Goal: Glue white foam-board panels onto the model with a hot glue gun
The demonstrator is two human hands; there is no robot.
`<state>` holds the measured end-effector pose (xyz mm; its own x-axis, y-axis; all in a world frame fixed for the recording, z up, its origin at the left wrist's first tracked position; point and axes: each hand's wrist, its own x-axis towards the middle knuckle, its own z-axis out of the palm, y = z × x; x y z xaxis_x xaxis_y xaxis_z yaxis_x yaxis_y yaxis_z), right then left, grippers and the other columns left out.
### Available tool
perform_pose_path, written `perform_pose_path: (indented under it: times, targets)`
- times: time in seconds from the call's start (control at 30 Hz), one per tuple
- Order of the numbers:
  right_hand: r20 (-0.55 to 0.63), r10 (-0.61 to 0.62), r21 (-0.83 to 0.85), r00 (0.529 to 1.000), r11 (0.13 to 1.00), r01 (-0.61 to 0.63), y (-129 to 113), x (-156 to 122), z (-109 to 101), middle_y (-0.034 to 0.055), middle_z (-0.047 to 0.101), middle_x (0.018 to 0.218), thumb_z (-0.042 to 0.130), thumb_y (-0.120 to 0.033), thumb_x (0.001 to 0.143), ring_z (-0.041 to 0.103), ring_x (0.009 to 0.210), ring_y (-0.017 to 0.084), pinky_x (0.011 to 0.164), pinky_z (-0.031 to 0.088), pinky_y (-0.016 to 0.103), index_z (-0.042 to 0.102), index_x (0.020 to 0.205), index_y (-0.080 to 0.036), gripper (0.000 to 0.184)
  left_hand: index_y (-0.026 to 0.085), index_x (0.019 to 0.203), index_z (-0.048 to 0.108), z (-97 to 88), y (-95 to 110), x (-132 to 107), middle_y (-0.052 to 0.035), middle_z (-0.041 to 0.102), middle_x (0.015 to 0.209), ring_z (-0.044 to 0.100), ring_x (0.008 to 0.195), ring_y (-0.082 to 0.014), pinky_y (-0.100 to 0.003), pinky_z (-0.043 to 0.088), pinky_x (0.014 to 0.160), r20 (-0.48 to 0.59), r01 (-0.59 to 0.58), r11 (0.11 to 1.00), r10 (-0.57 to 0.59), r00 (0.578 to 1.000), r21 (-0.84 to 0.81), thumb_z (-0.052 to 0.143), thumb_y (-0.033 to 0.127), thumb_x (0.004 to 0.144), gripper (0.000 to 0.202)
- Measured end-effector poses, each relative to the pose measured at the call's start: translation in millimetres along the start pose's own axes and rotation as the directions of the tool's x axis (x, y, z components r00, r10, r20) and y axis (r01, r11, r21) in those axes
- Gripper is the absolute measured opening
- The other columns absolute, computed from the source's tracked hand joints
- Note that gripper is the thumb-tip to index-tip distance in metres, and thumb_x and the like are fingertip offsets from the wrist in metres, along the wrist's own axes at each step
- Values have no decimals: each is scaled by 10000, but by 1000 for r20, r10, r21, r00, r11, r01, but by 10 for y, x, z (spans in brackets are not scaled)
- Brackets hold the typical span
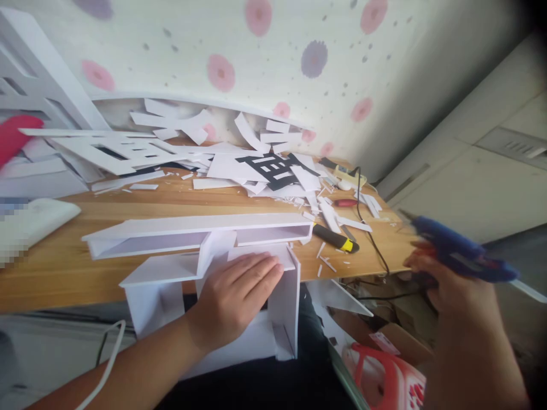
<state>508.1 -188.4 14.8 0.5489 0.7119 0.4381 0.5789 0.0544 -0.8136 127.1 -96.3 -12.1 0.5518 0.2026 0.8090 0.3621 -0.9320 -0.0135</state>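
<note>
My left hand [235,299] lies flat, palm down, on a white foam-board model [171,250] with shelves and upright walls; the model rests partly on the wooden table's front edge and partly over my lap. My right hand [444,285] holds a blue glue gun [461,253] off the table's right side, its nozzle pointing left toward the table. A white glue stick pokes out of the gun's back end.
The wooden table [55,267] carries heaps of white foam-board offcuts [179,148], a black cut-out character [273,169], a yellow-black utility knife [335,238], a red-handled tool [344,202] and a black cable. A red plastic stool [384,376] and a cardboard box sit on the floor at the right.
</note>
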Motion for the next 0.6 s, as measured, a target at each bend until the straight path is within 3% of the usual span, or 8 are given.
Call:
perform_pose_path:
  times: [0.07,0.1,0.17,0.23,0.3,0.47,0.6]
  targets:
    - [209,-29,39,977,999,21,-220,-89,14,89,684,781,801,-317,706,673,660,258,595,566,368,714,841,-244,177,72,1089,706,-3,-1,4,-113,763,1072,717,1028,-235,-393,621,909,2,-4,1000,4,1000,0,563,39,910,231]
    - [323,-78,55,943,996,64,-345,-119,29,80,682,780,800,-297,713,670,661,247,598,567,352,717,818,-254,140,74,1085,707,-6,-1,7,-112,765,1066,720,1022,-237,-397,624,902,1,-2,1000,2,1000,-1,562,39,910,230]
    - [585,-205,52,784,975,217,-614,-152,82,67,669,829,747,-268,779,661,699,219,622,565,315,721,851,-269,76,79,1085,708,-15,-2,12,-108,766,1063,723,1012,-238,-402,629,891,3,3,1000,-3,1000,-5,553,44,916,232]
    - [714,-288,41,638,927,373,-875,-159,158,75,659,967,711,-294,818,667,823,228,677,572,300,716,928,-271,112,82,1092,705,-29,-1,20,-107,764,1072,722,1015,-237,-402,628,892,16,6,1000,-6,1000,-13,535,48,925,241]
    - [769,-320,27,553,881,472,-1076,-154,235,82,641,1055,695,-308,838,664,892,230,719,578,292,703,975,-264,144,80,1100,703,-41,0,27,-114,760,1081,717,1030,-238,-405,621,908,32,9,1000,-9,999,-17,522,52,930,250]
    - [818,-363,31,446,802,596,-1238,-112,339,78,635,1063,683,-292,845,661,890,221,703,571,279,666,1039,-256,198,73,1103,701,-42,0,22,-126,757,1086,716,1032,-248,-413,614,916,31,15,1000,-15,999,-17,560,61,912,237]
    - [817,-368,-27,445,745,666,-1231,-50,397,73,640,1042,646,-302,858,654,845,223,678,535,291,642,1057,-263,202,74,1085,707,-34,5,20,-127,761,1074,722,1014,-255,-414,624,887,21,16,1000,-15,1000,-22,552,61,915,230]
